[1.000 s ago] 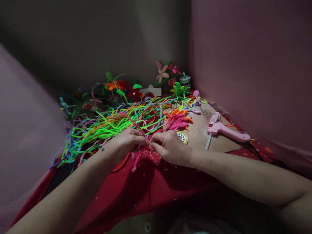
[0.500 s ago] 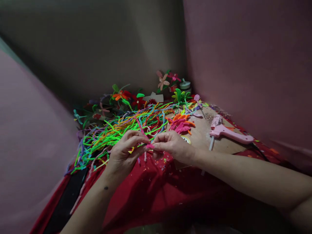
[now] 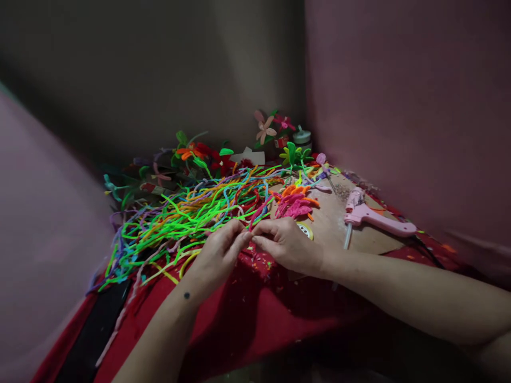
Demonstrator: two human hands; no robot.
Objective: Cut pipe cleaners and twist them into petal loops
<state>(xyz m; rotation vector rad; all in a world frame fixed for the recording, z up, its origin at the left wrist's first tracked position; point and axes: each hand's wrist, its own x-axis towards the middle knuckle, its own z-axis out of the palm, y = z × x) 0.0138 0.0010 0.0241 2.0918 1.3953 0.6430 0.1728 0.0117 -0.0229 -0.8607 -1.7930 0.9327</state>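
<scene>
A pink pipe cleaner (image 3: 258, 210) rises from between my fingertips, over the red cloth's far side. My left hand (image 3: 223, 250) pinches it from the left, thumb and forefinger pressed together. From the right, my right hand (image 3: 285, 246) is closed on the same piece, its fingertips almost touching the left ones. The lower end of the piece is hidden by my fingers. Just beyond the right hand lies a pile of pink petal shapes (image 3: 294, 205) with orange petal shapes (image 3: 300, 190) beside it.
Many coloured pipe cleaners (image 3: 179, 218) spread across the left. A pink glue gun (image 3: 377, 219) rests on a board (image 3: 369, 242) at right, near a yellow-rimmed round item (image 3: 305, 230). Fuzzy flowers (image 3: 265, 129) and a lidded container (image 3: 302, 137) stand by the wall. Red cloth (image 3: 255, 330) covers the front.
The pink pipe cleaner now leans right instead of left. My left hand has turned and moved slightly right, its thumb now on top. The right hand stays nearly in place.
</scene>
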